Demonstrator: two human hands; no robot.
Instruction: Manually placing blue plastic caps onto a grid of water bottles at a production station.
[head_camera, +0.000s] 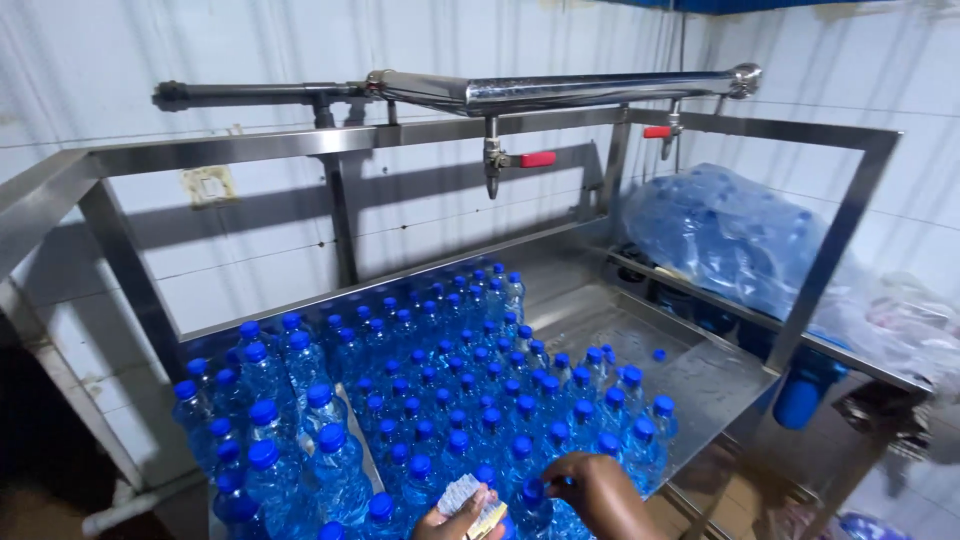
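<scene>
Blue-capped bottles (440, 400), left hand (455, 522) pinching labels (470, 498), right hand (598, 490) on cap (533, 490)

We find a stainless-steel tray table (700, 375) with a raised rim, set against a white tiled wall. On its bed stands a dense block of small clear water bottles (450, 390), all upright with blue caps, packed touching one another from the back rim to the near edge. Taller blue-capped bottles (270, 410) crowd the left side. The right portion of the bed is bare, wet metal, where one loose blue cap (659, 354) lies just beside the block.
</scene>
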